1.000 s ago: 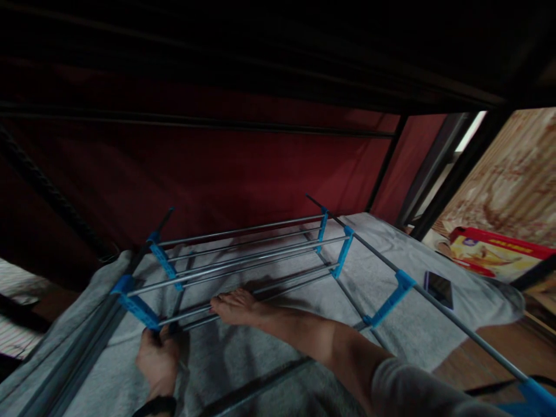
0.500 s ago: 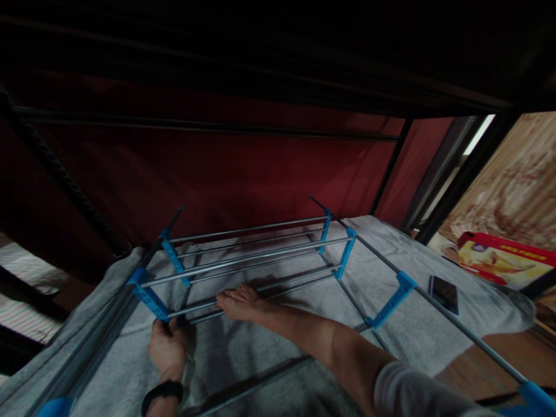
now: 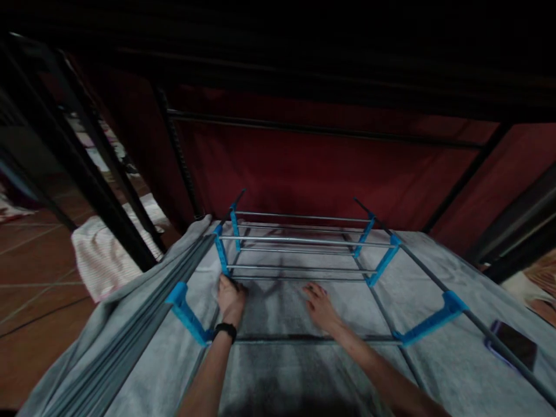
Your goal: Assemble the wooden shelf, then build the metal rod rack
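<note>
A partly built rack of grey metal tubes (image 3: 299, 240) and blue plastic brackets (image 3: 384, 262) lies on a grey blanket (image 3: 278, 376). My left hand (image 3: 231, 300), with a black band at the wrist, is closed at the lower end of a left blue bracket (image 3: 221, 253), where a cross tube meets the side pole; its fingertips are partly hidden. My right hand (image 3: 320, 306) is just below the lower cross tubes, fingers apart and holding nothing. Two nearer brackets, left (image 3: 187, 315) and right (image 3: 430, 325), have a single low cross tube (image 3: 282, 340) between them.
Several loose grey tubes (image 3: 130, 330) lie along the blanket's left side. A phone (image 3: 512, 346) rests at the right, beside the side pole. Behind are a red cloth (image 3: 304, 174) and a dark metal frame (image 3: 178, 145). A striped cloth (image 3: 104, 249) hangs low at the left.
My right hand has let go of the lower cross tubes and drawn back to the right, its fingers spreading. My left hand stays by the bracket. The view has swung left.
</note>
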`<state>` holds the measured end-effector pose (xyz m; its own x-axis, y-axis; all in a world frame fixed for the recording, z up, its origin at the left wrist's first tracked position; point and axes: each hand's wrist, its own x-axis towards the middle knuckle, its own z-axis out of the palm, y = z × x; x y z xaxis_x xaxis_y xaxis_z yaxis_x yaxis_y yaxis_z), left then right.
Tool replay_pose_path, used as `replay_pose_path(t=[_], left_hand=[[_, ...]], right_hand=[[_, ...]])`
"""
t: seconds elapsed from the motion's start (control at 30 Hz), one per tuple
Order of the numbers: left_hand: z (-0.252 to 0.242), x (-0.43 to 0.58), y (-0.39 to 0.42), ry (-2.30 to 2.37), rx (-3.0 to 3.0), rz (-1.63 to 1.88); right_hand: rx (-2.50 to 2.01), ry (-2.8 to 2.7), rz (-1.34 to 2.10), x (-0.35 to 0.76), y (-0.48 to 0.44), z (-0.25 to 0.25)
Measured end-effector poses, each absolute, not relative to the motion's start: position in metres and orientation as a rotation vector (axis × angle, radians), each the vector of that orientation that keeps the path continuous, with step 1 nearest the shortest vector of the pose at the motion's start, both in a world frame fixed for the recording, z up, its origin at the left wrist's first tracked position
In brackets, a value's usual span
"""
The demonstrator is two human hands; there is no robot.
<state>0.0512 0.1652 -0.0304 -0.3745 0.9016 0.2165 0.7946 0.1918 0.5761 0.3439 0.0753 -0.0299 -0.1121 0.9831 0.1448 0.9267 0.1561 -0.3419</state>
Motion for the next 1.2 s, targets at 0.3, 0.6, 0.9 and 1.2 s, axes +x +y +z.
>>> replay_pose_path(t=[0.3,0.6,0.9,1.2], left_hand=[[-0.073,0.059,0.154,2.395,1.984,0.88],[-0.082,0.058,0.147,2.431,2.188,0.549],[-0.075,0.065,0.149,2.422,2.277,0.336],[-0.068,0.078,0.142,2.284,2.437,0.212]], right_hand=[[-2.098,-2.155,0.457,0.423,0.031,-0.08],[-2.199,-2.126,0.398,0.409,0.035,-0.084],[-2.221,-2.18,0.414,0.405,0.033,-0.067],[-2.309,-2.15,0.701,0.426,0.016,-0.043]])
